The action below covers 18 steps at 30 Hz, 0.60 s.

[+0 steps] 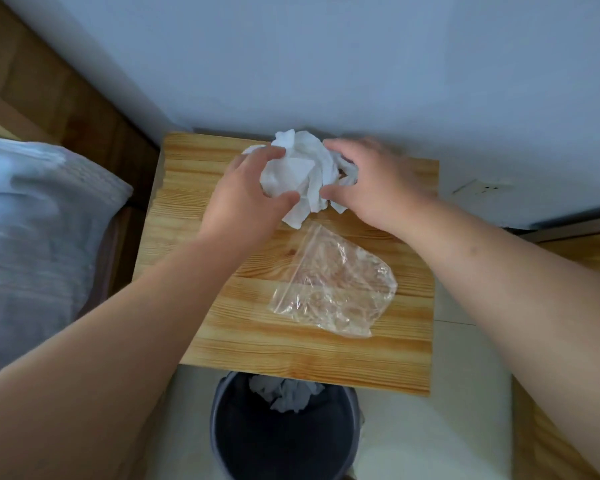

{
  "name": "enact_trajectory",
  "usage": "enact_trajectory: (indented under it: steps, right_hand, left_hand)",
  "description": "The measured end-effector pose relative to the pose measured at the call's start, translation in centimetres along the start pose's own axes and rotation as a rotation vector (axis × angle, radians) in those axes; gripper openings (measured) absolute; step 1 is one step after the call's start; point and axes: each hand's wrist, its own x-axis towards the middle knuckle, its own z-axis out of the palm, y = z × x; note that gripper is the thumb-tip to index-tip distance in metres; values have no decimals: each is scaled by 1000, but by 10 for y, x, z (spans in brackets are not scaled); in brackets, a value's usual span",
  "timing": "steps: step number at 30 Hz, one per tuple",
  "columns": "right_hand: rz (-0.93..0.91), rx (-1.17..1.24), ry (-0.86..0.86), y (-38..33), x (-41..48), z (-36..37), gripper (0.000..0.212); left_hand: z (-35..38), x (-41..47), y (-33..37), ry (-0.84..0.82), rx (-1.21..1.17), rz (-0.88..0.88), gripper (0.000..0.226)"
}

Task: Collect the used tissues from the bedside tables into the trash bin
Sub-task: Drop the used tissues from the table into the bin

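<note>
Tissues (300,171), white, soft and crumpled into one ragged wad, sit at the far end of the table (326,362), near the wall (291,57). Both hands clamp the wad from either side: the left hand (246,192) curls its fingers over the top and its thumb underneath, and the right hand (371,181) grips the other side the same way. The right hand is blurred.

The table top is pale pine with strong lengthwise grain and darker knots. On it, nearer than the tissues and apart from them, lies a clear plastic bag (336,289), wrinkled and glossy, with a zip strip along one edge; whether it holds anything I cannot tell.

Below the table's near edge stands a round dark bin (222,420), partly hidden by that edge. Inside it lie several crumpled grey-looking tissues, up against the far wall.

To the left is a bed with a grey-white pillow (39,216) and a brown wooden headboard (66,98).
</note>
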Motion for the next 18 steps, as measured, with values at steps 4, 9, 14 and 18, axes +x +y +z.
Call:
enact_trajectory:
  steps: [4, 9, 14, 18]
  right_hand:
    - [-11, -7, 39, 4, -7, 10, 65]
    - [44, 83, 46, 2, -17, 11, 86]
    - [81, 118, 46, -3, -42, -9, 92]
    - [100, 74, 33, -9, -65, -22, 66]
  left_hand:
    - [9, -3, -8, 6, 15, -17, 45]
    - [-2, -10, -8, 57, -93, -92, 17]
    - [-21, -24, 0, 79, -244, -86, 13]
    - [-33, -42, 0, 88, -259, -61, 13]
